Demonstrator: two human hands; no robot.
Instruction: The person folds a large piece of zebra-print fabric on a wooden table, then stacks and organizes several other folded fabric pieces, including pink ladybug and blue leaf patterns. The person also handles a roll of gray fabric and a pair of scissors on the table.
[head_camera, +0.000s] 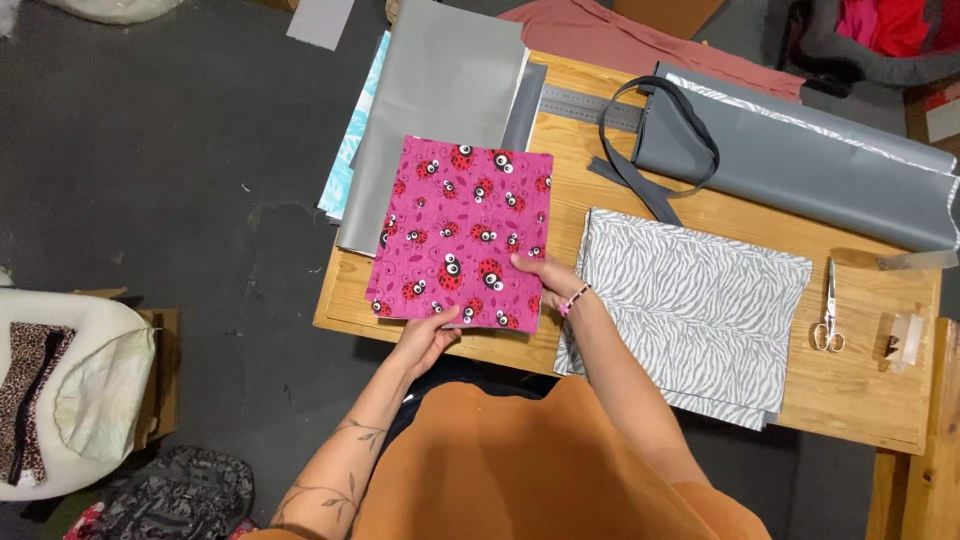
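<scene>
Here, pink ladybird fabric (458, 238) in both hands' (425, 338) (547, 273) clenched grip above the table (860, 400).

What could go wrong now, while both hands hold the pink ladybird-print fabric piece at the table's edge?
1. The pink ladybird-print fabric piece overhangs the wooden table's near edge; if the left hand or right hand lets go, it may slide off.
2. Shifting it could disturb the grey sheet beneath.
</scene>
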